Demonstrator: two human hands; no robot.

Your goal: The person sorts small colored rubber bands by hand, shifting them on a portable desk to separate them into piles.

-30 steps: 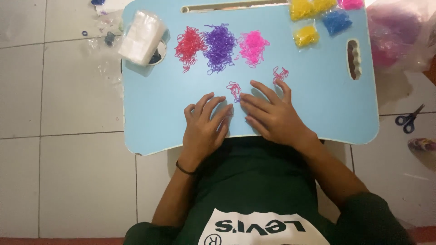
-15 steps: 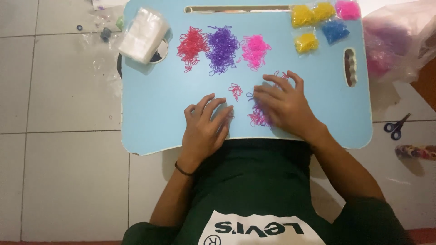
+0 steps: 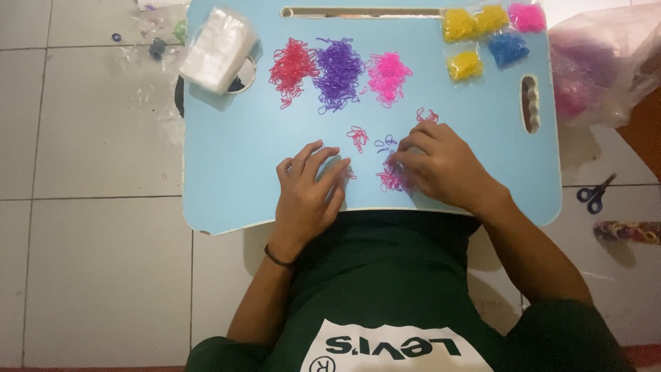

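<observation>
A light blue lap tray (image 3: 227, 158) carries three heaps of tiny rubber bands: red (image 3: 292, 67), purple (image 3: 338, 70) and pink (image 3: 388, 74). My left hand (image 3: 308, 193) lies flat on the tray near its front edge, fingers spread, holding nothing. My right hand (image 3: 441, 165) rests beside it, fingertips pressing on a small pink clump of bands (image 3: 394, 179). A few loose red bands (image 3: 357, 136) and some purple ones (image 3: 385, 143) lie just beyond my fingers. More red bands (image 3: 427, 114) peek out past my right hand.
Small bags of yellow (image 3: 465, 65), blue (image 3: 508, 48) and pink (image 3: 527, 16) bands sit at the tray's far right. A stack of clear plastic bags (image 3: 219, 49) lies at the far left. Scissors (image 3: 595, 194) lie on the tiled floor, near a large plastic bag (image 3: 599, 62).
My right hand slid right and pulled back toward me, and a pink clump now lies under its fingertips. My left hand stayed put.
</observation>
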